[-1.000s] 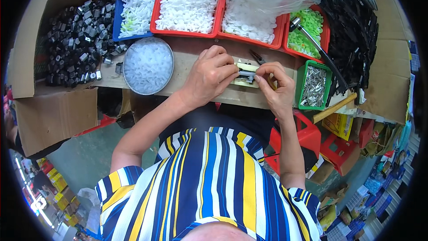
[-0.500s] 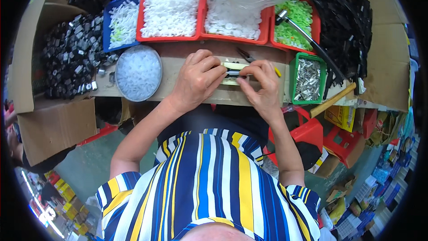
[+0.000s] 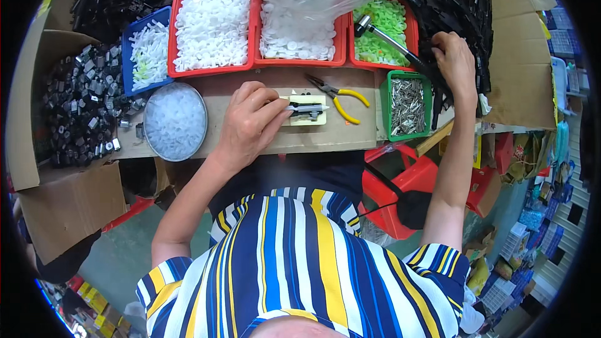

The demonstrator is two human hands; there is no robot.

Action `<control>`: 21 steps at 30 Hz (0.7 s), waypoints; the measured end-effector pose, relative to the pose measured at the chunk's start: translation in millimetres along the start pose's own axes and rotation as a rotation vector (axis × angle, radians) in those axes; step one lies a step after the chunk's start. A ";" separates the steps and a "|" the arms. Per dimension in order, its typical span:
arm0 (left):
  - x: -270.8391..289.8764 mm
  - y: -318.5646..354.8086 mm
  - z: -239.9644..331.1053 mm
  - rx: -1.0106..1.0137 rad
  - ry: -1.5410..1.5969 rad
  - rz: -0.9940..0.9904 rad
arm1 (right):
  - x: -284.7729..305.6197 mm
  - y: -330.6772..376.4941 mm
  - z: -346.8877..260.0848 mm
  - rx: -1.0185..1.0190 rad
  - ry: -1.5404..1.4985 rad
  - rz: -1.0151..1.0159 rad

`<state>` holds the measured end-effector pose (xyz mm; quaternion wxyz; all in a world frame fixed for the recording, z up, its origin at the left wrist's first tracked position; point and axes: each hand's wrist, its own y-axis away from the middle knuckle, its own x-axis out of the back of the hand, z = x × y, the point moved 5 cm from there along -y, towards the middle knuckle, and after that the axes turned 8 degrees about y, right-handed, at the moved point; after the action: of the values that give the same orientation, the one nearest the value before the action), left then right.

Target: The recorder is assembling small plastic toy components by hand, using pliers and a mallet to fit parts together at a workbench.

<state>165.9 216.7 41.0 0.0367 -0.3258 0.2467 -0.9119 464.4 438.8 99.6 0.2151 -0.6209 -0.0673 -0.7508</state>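
Observation:
My left hand [image 3: 249, 122] pinches the left end of a slim black-and-white part [image 3: 307, 108] that rests on a cream-coloured block fixture [image 3: 318, 120]. Small black bits sit at the fixture's far edge. Out to the far right, my right hand [image 3: 456, 66] is at a heap of long black plastic strips [image 3: 466, 9], its fingers curled together at the heap's near side. What lies between those fingertips is too small to make out. Pliers with yellow handles [image 3: 350, 106] lie just right of the fixture.
Red bins [image 3: 253, 44] of white and green plastic pieces line the back. A hammer [image 3: 394, 42] lies across the green-piece bin. A green tray [image 3: 385, 109] holds metal pins. To the left are a round tub [image 3: 203, 122], a blue bin [image 3: 127, 66] and a carton [image 3: 28, 106] of metallic pieces.
My right hand has left the fixture and moved far right to the black strips. My left hand stays at the fixture. The pliers now show fully; the whole view has shifted.

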 end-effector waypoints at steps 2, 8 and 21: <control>2.1 1.5 -0.4 0.003 0.003 0.010 | -7.7 -5.4 5.4 0.003 0.000 -0.060; 6.4 -0.6 1.3 0.012 0.014 0.010 | -17.6 -18.1 20.0 0.041 -0.206 -0.184; 2.1 -12.5 13.0 -0.002 0.023 0.012 | -24.0 -18.2 32.1 0.084 -0.393 -0.209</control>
<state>173.4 221.6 56.9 0.0391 -0.3139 0.2499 -0.9151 489.3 472.7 86.6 0.1445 -0.7356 -0.2028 -0.6300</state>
